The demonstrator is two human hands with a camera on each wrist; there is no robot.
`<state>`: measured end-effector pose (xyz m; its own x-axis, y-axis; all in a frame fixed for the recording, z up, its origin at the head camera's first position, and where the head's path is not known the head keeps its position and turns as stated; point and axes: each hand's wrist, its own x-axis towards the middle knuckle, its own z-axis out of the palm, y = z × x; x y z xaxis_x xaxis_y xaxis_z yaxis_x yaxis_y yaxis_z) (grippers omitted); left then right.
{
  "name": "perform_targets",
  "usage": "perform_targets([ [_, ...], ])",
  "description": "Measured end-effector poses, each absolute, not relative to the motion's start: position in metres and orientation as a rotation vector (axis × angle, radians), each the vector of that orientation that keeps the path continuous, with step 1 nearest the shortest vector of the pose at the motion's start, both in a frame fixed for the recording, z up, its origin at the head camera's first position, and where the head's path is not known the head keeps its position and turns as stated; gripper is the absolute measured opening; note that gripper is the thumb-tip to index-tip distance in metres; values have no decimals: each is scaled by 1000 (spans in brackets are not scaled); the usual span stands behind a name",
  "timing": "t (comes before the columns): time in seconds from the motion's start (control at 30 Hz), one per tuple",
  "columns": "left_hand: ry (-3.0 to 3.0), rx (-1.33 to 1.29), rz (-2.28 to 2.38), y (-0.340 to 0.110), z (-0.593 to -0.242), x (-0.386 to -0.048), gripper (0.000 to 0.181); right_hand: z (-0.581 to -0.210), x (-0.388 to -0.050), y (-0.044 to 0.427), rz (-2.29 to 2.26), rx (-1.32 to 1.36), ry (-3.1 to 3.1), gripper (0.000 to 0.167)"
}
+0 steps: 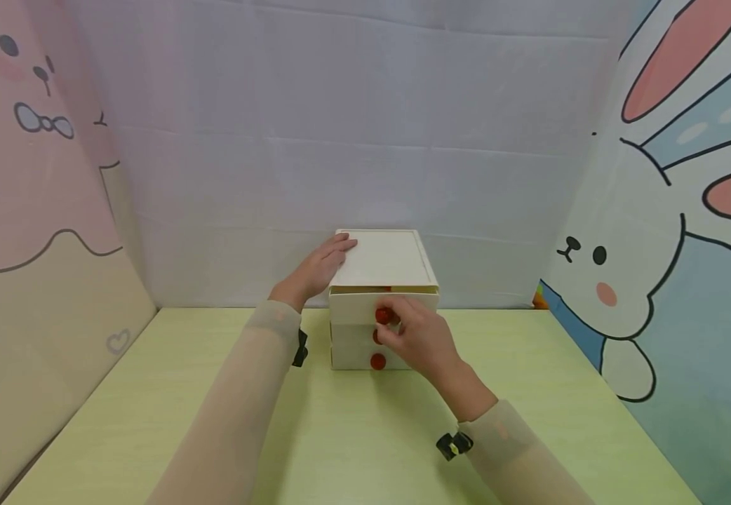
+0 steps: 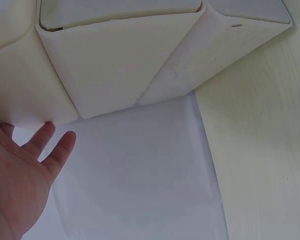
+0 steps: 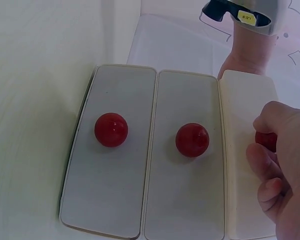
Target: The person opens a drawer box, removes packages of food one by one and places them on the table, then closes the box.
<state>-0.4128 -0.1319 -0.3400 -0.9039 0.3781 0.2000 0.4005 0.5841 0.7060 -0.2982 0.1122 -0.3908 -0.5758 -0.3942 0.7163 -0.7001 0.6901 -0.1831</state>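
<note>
A white box with three drawers [image 1: 383,256] stands at the back of the table, each drawer bearing a round red knob. My right hand [image 1: 421,338] pinches the top drawer's knob [image 1: 382,315] between thumb and finger; that drawer sits slightly out, with a narrow gap above it. In the right wrist view, the right hand [image 3: 285,160] holds this knob, beside the middle knob [image 3: 192,140] and the bottom knob [image 3: 111,129]. My left hand [image 1: 318,270] rests on the box's top left edge. Its fingers are spread in the left wrist view, the hand [image 2: 22,175] against the box side [image 2: 115,60].
A pale green tabletop [image 1: 340,435] lies under the box. Behind stands a white cloth wall [image 1: 353,140]; panels with cartoon drawings flank both sides. A small multicoloured object [image 1: 539,297] shows at the back right edge.
</note>
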Motion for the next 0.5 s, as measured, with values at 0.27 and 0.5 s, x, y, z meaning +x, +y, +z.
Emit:
perform_targets([
  [0.27, -2772, -677, -1241, -132, -341, -414, 57, -390, -296, 113, 610, 839, -2245, 29],
  [0.5, -2787, -661, -1235, -131, -341, -415, 57, -389, -293, 113, 605, 834, -2271, 29],
])
